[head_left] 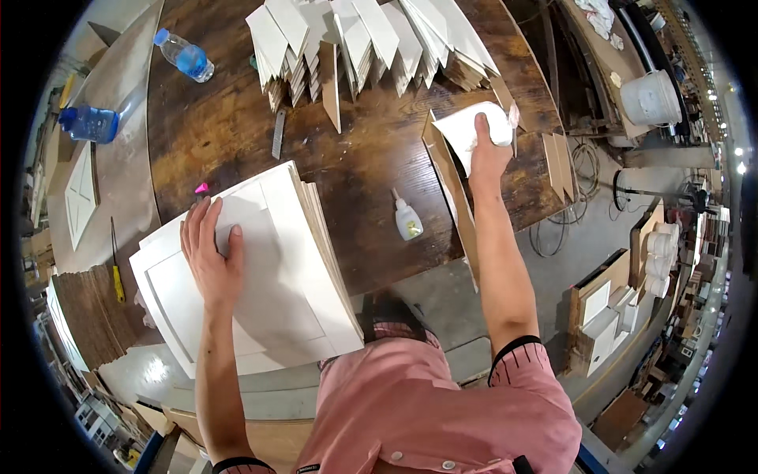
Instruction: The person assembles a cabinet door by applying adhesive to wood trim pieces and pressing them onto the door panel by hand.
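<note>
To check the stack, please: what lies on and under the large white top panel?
The left hand rests on the top panel. Along its right side, edges of more panels show beneath; their faces are covered.

A pink shirt (442, 419) with pale round buttons (448, 464); its short sleeves (530, 368) carry thin dark stripes and end in black trim (510, 352).

A brown wood-grained table (359, 158) spans the middle of the frame, carrying a stack of white panels (272, 272) at lower left, piles of pointed white boards (371, 35) along the top, a clear blue-capped bottle (188, 61) at upper left and a small white squeeze bottle (408, 220) near the centre. On the grey-brown table (122, 170) at far left rest a blue jug (91, 125) and a white panel with thin lines (80, 197).
</note>
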{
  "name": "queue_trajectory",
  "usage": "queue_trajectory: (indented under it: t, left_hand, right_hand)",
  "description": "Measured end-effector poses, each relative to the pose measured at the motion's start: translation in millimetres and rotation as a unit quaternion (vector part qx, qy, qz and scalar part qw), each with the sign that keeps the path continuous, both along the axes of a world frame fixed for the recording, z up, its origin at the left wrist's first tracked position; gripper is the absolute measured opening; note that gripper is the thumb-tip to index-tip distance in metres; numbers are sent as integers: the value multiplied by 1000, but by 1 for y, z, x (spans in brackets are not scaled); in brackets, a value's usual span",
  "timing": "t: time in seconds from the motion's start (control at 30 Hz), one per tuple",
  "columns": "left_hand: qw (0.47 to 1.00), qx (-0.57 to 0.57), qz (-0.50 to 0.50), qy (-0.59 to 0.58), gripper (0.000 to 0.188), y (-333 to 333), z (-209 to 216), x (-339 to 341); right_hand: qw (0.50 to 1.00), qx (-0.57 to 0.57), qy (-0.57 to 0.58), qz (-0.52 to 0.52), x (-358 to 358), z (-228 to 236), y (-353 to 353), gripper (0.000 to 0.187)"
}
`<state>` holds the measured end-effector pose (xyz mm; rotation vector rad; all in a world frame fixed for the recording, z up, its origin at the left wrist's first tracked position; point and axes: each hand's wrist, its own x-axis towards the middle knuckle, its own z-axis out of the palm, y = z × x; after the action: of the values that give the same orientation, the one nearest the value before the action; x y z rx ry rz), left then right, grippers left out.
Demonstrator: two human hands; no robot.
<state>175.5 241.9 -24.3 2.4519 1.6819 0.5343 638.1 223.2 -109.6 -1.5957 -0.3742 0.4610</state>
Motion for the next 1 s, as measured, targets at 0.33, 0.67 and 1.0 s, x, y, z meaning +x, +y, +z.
queue_trajectory:
  t: [0.33, 0.67, 1.0]
  left_hand:
    - [1000, 5, 2, -10, 48, 1, 1, 2]
    - [1000, 1, 6, -23, 48, 0, 3, 2]
    - [1000, 2, 15, -9, 49, -1, 2, 3]
  right_hand:
    - [1000, 7, 7, 5, -1, -1, 1, 49]
    - [999, 37, -22, -2, -5, -3, -1, 49]
    - [999, 36, -12, -18, -5, 0, -3, 42]
